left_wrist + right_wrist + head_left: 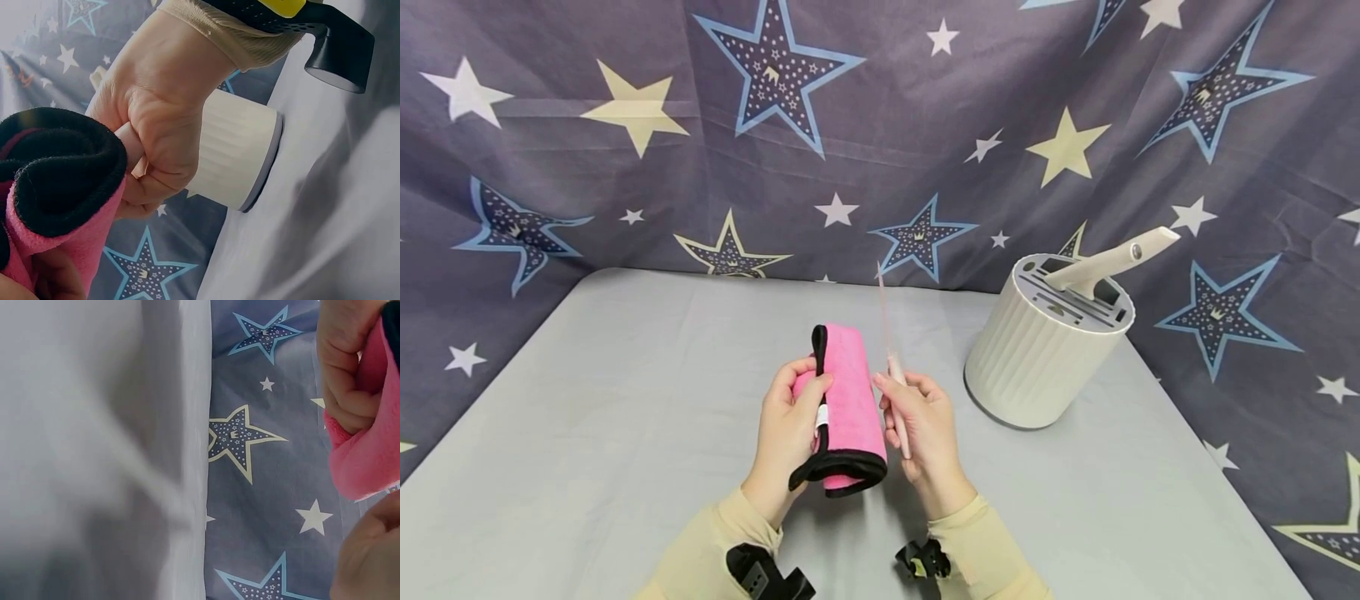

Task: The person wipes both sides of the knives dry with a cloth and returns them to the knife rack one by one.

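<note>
A folded pink cloth [853, 383] with black edging and a small white tag is held in my left hand [782, 433], the thumb on its near face. My right hand [925, 421] grips the pale pink handle of a slim knife [894, 371], whose thin pinkish blade points up and away from me. The knife stands just right of the cloth; in the head view its blade is apart from the fabric. From the left wrist, the rolled black-edged end of the cloth [69, 162] covers part of the knife handle [129, 145]. In the right wrist view, left fingers [350, 394] curl into the cloth.
At the right of the grey-covered table [625, 400] stands a cream ribbed knife block [1037, 358] with a slotted top. A cream handle [1120, 258] slants out of it. Behind the table hangs a dark star-patterned curtain [895, 125].
</note>
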A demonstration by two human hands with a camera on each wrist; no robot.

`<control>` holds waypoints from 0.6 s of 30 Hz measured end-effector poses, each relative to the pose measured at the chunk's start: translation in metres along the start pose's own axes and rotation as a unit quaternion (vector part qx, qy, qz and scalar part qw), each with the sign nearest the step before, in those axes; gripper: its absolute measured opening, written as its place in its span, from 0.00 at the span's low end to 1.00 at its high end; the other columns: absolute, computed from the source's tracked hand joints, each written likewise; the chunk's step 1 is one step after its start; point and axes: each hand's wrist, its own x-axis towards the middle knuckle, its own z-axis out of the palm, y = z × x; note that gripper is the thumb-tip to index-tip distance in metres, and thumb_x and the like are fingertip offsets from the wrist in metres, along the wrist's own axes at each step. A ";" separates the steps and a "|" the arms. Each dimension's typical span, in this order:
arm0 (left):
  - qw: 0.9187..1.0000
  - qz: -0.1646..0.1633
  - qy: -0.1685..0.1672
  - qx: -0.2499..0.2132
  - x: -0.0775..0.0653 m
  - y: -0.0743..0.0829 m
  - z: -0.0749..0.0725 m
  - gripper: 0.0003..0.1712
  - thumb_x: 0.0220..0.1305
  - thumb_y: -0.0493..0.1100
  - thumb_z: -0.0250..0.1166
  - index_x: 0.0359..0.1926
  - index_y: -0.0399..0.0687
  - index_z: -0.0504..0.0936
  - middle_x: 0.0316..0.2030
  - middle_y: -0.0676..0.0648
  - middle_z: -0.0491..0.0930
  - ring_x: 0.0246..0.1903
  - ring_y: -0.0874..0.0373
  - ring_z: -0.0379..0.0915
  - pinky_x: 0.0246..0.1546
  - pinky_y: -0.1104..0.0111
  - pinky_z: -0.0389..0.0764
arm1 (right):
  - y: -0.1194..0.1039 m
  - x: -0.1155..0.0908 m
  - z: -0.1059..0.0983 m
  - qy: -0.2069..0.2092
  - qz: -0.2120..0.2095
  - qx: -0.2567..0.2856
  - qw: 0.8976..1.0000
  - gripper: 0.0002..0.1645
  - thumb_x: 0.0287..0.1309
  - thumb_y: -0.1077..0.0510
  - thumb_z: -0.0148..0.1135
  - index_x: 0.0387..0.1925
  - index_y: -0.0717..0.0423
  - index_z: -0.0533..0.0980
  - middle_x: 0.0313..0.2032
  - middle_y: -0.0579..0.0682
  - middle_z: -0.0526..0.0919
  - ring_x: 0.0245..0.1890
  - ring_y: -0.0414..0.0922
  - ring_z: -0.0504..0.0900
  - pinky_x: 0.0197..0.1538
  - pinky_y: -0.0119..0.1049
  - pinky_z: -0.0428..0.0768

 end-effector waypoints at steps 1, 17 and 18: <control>1.000 -0.001 -0.001 -0.001 0.000 0.000 0.000 0.14 0.70 0.39 0.57 0.55 0.43 0.73 0.36 0.55 0.80 0.29 0.62 0.80 0.29 0.66 0.83 | 0.000 0.000 0.000 -0.001 0.001 0.002 1.000 0.13 0.58 0.65 0.64 0.41 0.58 0.69 0.16 0.43 0.76 0.08 0.33 0.65 0.10 0.23 0.63; 1.000 -0.001 -0.012 -0.002 -0.002 -0.002 0.001 0.14 0.70 0.38 0.56 0.55 0.43 0.73 0.31 0.56 0.80 0.22 0.63 0.77 0.22 0.68 0.80 | 0.000 0.002 -0.002 0.029 0.022 -0.050 0.998 0.14 0.67 0.53 0.60 0.39 0.62 0.79 0.24 0.45 0.81 0.18 0.37 0.73 0.17 0.26 0.72; 1.000 -0.002 -0.014 -0.003 -0.002 -0.003 0.001 0.14 0.70 0.38 0.56 0.55 0.43 0.72 0.30 0.56 0.80 0.21 0.63 0.77 0.21 0.68 0.80 | 0.001 0.002 -0.002 0.027 0.025 -0.053 0.998 0.15 0.68 0.53 0.58 0.41 0.63 0.79 0.25 0.45 0.81 0.19 0.37 0.73 0.17 0.26 0.72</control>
